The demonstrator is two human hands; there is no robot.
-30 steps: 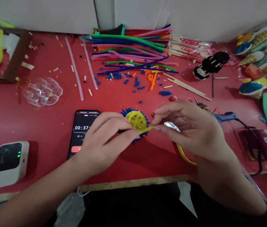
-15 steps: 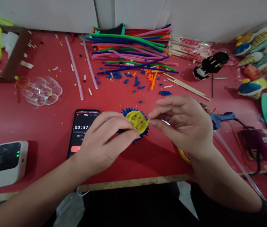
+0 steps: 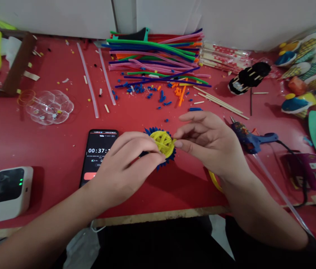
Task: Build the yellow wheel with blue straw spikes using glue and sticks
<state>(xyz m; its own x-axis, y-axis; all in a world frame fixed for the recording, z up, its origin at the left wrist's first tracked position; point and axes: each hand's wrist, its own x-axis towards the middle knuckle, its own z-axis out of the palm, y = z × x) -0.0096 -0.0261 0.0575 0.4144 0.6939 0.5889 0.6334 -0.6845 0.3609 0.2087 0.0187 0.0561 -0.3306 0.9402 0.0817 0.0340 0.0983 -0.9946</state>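
A round yellow lattice piece point(image 3: 163, 144), bent from what look like pipe cleaners, is backed by a spiky blue fringe point(image 3: 152, 130). My left hand point(image 3: 131, 164) grips it from the left, thumb and fingers closed on its rim. At the right edge of the yellow part, my right hand point(image 3: 211, 145) pinches with thumb and index finger, the other fingers curled above. A small yellow end seems to sit in that pinch. The piece is held over the red table point(image 3: 146, 201); its underside is hidden.
Behind lie a pile of coloured pipe cleaners point(image 3: 155, 56), blue offcuts point(image 3: 162, 96) and wooden sticks point(image 3: 222, 102). A glue gun point(image 3: 251, 138) rests beyond my right hand. A phone point(image 3: 99, 142) lies by my left hand. A white device point(image 3: 9, 194) stands left; a clear tray point(image 3: 50, 107) lies farther back.
My right hand has shifted slightly left and up, uncovering more of the glue gun. The yellow piece has tilted a little; my left hand keeps its grip.
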